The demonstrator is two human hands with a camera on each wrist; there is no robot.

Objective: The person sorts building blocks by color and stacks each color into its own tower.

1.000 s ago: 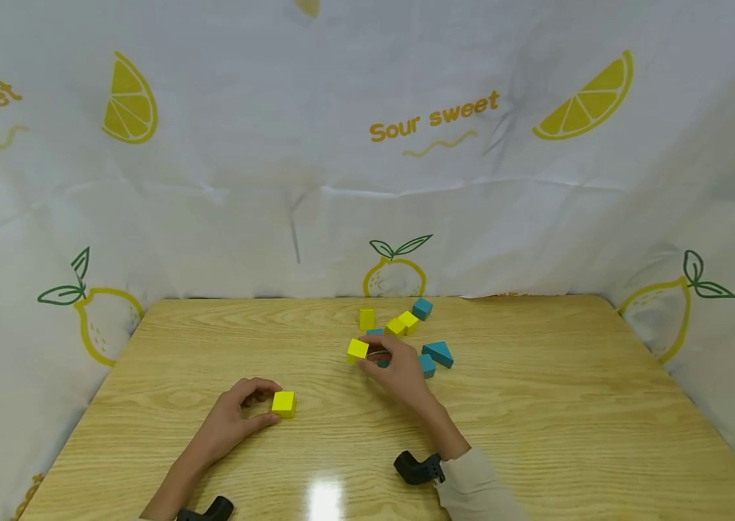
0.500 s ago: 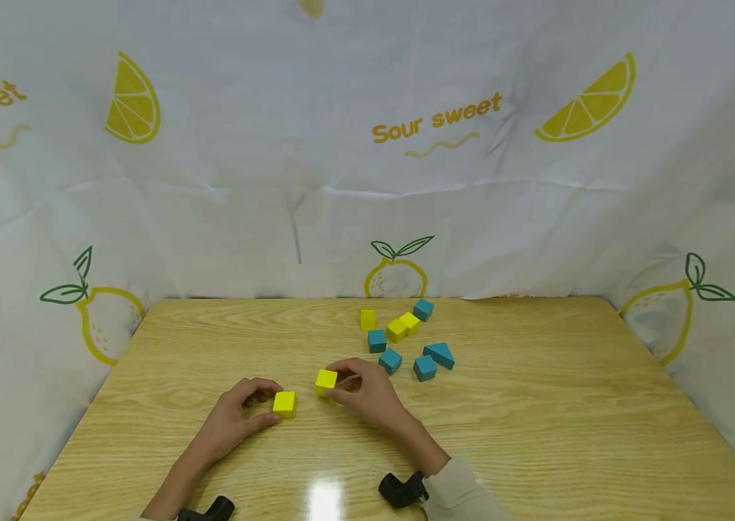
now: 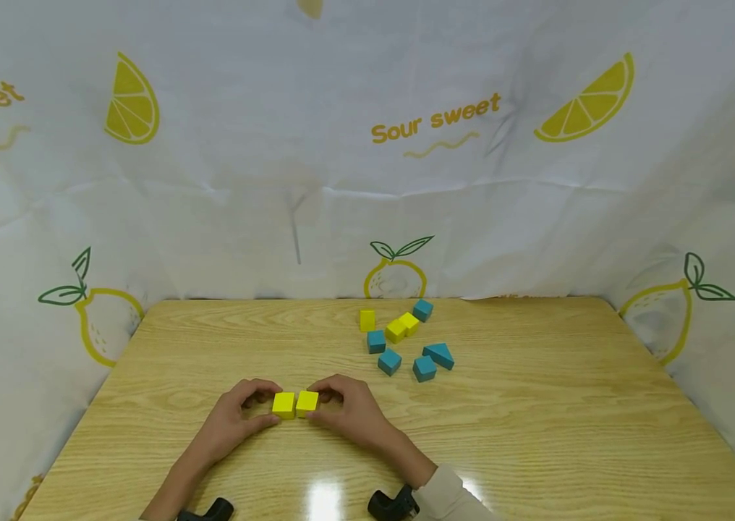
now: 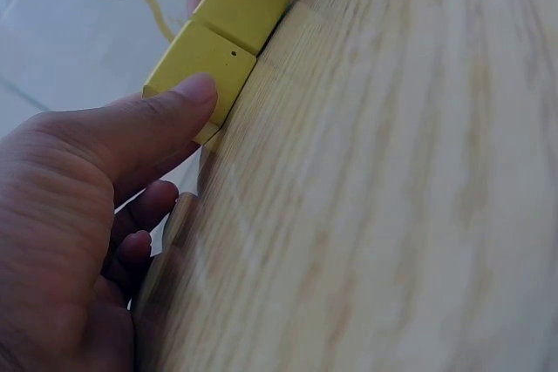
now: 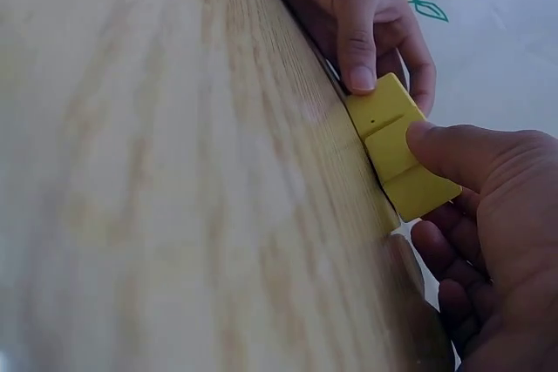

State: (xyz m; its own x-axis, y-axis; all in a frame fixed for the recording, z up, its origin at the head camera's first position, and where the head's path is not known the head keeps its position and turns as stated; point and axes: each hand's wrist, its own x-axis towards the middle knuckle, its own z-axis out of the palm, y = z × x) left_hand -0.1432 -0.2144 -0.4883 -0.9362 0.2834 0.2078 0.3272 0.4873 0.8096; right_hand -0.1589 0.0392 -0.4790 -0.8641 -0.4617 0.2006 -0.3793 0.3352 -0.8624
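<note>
Two yellow cubes sit side by side on the wooden table. My left hand (image 3: 231, 420) pinches the left yellow cube (image 3: 283, 406) between thumb and fingers. From the other side, my right hand (image 3: 351, 412) pinches the right yellow cube (image 3: 307, 404) the same way. Only a narrow gap shows between the cubes in the head view. In the left wrist view, my left thumb (image 4: 166, 115) lies on the near face of its cube, which has a small dark dot. My right thumb (image 5: 462, 154) presses its cube's near face in the right wrist view.
Behind my right hand lie several blue cubes, among them one blue cube (image 3: 390, 362), and a blue triangular block (image 3: 439, 354). Further back are a lone yellow block (image 3: 367, 320) and two touching yellow blocks (image 3: 396, 331). A white lemon-print cloth (image 3: 244, 217) hangs behind the wooden table (image 3: 537, 405).
My right hand has carried its yellow cube left and toward me from the group of blocks, down beside the left cube. My left hand has kept its place and hold.
</note>
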